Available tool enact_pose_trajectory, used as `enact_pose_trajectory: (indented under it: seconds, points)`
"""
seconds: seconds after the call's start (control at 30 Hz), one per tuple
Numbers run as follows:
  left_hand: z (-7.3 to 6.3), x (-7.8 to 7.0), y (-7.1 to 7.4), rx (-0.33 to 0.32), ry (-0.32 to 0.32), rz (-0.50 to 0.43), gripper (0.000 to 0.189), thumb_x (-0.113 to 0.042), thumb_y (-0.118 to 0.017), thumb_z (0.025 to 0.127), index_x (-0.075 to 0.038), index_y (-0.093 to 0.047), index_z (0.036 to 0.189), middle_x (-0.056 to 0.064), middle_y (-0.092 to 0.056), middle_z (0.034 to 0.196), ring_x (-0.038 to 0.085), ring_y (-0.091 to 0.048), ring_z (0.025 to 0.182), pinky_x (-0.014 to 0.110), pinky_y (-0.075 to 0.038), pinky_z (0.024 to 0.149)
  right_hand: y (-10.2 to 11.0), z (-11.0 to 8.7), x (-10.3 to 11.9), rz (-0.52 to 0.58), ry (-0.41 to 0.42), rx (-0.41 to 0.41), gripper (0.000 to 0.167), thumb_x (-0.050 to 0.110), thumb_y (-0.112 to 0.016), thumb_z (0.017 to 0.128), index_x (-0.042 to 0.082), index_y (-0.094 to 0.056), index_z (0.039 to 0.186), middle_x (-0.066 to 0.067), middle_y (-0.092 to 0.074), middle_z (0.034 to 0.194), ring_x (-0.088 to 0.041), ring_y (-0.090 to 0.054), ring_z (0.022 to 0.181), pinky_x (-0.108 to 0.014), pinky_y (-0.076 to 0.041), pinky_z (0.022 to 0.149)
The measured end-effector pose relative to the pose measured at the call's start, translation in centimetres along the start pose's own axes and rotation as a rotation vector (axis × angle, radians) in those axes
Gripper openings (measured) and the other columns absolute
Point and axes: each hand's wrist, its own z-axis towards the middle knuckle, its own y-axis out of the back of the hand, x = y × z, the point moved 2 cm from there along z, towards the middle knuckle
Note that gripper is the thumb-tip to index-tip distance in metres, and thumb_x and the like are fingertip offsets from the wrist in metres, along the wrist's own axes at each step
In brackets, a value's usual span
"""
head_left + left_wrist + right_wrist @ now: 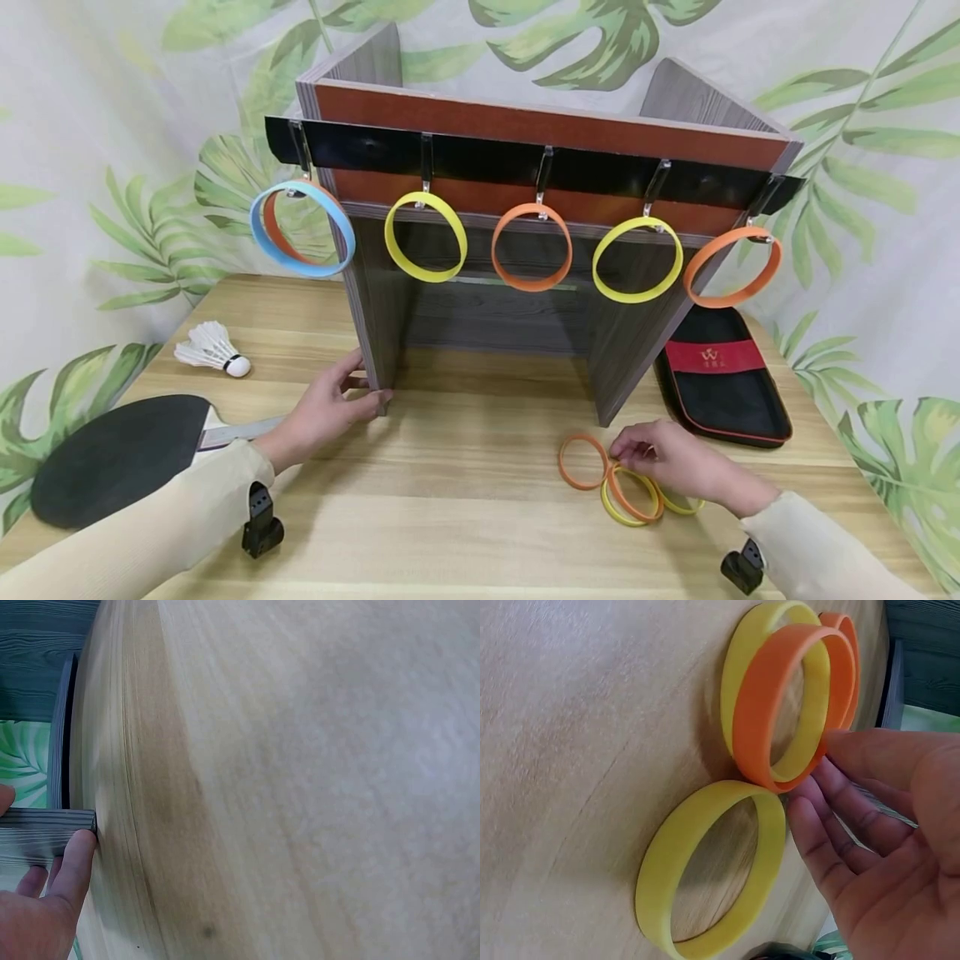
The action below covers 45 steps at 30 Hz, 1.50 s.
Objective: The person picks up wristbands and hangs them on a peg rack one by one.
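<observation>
My left hand (318, 417) grips the lower front edge of the grey wood-grain side panel (367, 333) of a stand, thumb in front and fingers behind. Over by the stand's right side, my right hand (675, 458) pinches the edge of an orange wristband (757, 712) between thumb and fingers. That band leans over a yellow wristband (737, 671) on the table. Nearer the right wrist camera lies a second yellow wristband (656, 862), beside the fingertips. Another orange wristband (561, 467) lies to the left of the pile in the head view.
A black strip (480, 158) of hooks crosses the stand's front. From it hang a blue wristband (303, 268) with an orange one, then several yellow and orange ones. A shuttlecock (210, 346) and table tennis bat (120, 458) lie left; a black case (731, 404) lies right.
</observation>
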Motion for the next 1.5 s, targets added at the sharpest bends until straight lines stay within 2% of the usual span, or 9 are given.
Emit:
enact_pose_trajectory:
  seconds: [0.23, 0.4, 0.57, 0.73, 0.93, 1.03, 1.17, 1.37, 1.5]
  points:
    - [0.0, 0.0, -0.1, 0.007, -0.010, -0.009, 0.065, -0.006, -0.065, 0.101, -0.010, -0.040, 0.160, 0.027, -0.051, 0.149, 0.045, -0.059, 0.125, 0.025, -0.061, 0.081, 0.1, -0.2, 0.0, -0.053, 0.013, 0.011, 0.009, 0.003, -0.071, 0.096, 0.007, -0.077, 0.101, -0.001, -0.077, 0.096, 0.003, -0.063, 0.084, -0.022, -0.058, 0.072]
    - [-0.2, -0.2, 0.0, -0.002, -0.013, -0.009, 0.064, -0.007, -0.066, 0.101, -0.011, -0.040, 0.160, 0.027, -0.052, 0.147, 0.044, -0.060, 0.124, 0.027, -0.062, 0.081, 0.2, -0.3, -0.1, -0.103, 0.037, 0.013, 0.010, 0.005, -0.070, 0.097, 0.010, -0.078, 0.102, -0.001, -0.079, 0.099, -0.002, -0.068, 0.088, -0.023, -0.059, 0.075]
    - [-0.2, -0.2, 0.0, 0.000, -0.006, -0.009, 0.064, -0.009, -0.066, 0.102, -0.011, -0.040, 0.160, 0.027, -0.051, 0.147, 0.044, -0.059, 0.126, 0.027, -0.062, 0.081, 0.4, -0.6, -0.2, -0.136, 0.052, -0.017, 0.011, 0.007, -0.070, 0.098, 0.014, -0.079, 0.100, 0.001, -0.078, 0.098, -0.002, -0.067, 0.089, -0.023, -0.059, 0.075]
    - [-0.1, -0.1, 0.0, 0.004, 0.003, 0.007, 0.064, -0.010, -0.067, 0.102, -0.010, -0.040, 0.160, 0.026, -0.051, 0.151, 0.046, -0.057, 0.128, 0.025, -0.061, 0.082, 0.8, -1.2, -0.5, -0.097, 0.006, -0.050, 0.006, 0.012, -0.070, 0.100, 0.015, -0.075, 0.098, 0.004, -0.075, 0.094, 0.002, -0.063, 0.085, -0.021, -0.057, 0.071]
    - [-0.2, -0.1, 0.1, 0.007, 0.003, 0.007, 0.066, -0.010, -0.067, 0.102, -0.011, -0.038, 0.161, 0.026, -0.051, 0.151, 0.045, -0.056, 0.127, 0.026, -0.062, 0.082, 1.8, -1.9, -0.3, -0.038, 0.008, -0.056, 0.004, 0.010, -0.069, 0.100, 0.011, -0.072, 0.099, 0.000, -0.075, 0.089, -0.003, -0.065, 0.078, -0.021, -0.056, 0.066]
    - [-0.2, -0.1, 0.1, 0.008, 0.004, 0.006, 0.067, -0.010, -0.067, 0.102, -0.011, -0.037, 0.162, 0.026, -0.050, 0.151, 0.046, -0.056, 0.128, 0.027, -0.062, 0.082, 2.3, -2.1, -0.2, 0.015, 0.000, -0.039, 0.004, 0.010, -0.069, 0.100, 0.007, -0.072, 0.102, -0.003, -0.075, 0.089, -0.003, -0.064, 0.076, -0.022, -0.056, 0.066]
    - [-0.1, 0.0, 0.1, 0.007, 0.005, 0.009, 0.068, -0.010, -0.067, 0.102, -0.013, -0.037, 0.162, 0.026, -0.049, 0.152, 0.046, -0.056, 0.128, 0.026, -0.062, 0.082, 2.7, -2.1, 0.2, 0.155, -0.027, 0.017, 0.017, 0.010, -0.065, 0.103, -0.003, -0.071, 0.112, -0.011, -0.075, 0.093, -0.002, -0.065, 0.077, -0.023, -0.059, 0.069]
    - [-0.1, 0.0, 0.1, 0.008, 0.006, 0.005, 0.068, -0.010, -0.067, 0.102, -0.014, -0.037, 0.162, 0.026, -0.049, 0.152, 0.046, -0.056, 0.128, 0.026, -0.061, 0.082, 2.8, -1.4, 1.3, 0.358, -0.026, 0.084, 0.033, 0.010, -0.062, 0.105, -0.016, -0.063, 0.125, -0.025, -0.073, 0.106, -0.004, -0.072, 0.090, -0.027, -0.064, 0.082]
    - [-0.2, -0.1, 0.1, 0.004, -0.001, 0.001, 0.066, -0.010, -0.067, 0.102, -0.011, -0.039, 0.161, 0.026, -0.050, 0.149, 0.044, -0.058, 0.126, 0.026, -0.062, 0.081, 2.2, -0.6, 2.5, 0.479, -0.044, 0.109, 0.038, 0.012, -0.062, 0.105, -0.018, -0.059, 0.128, -0.028, -0.072, 0.115, -0.006, -0.074, 0.100, -0.030, -0.063, 0.091]
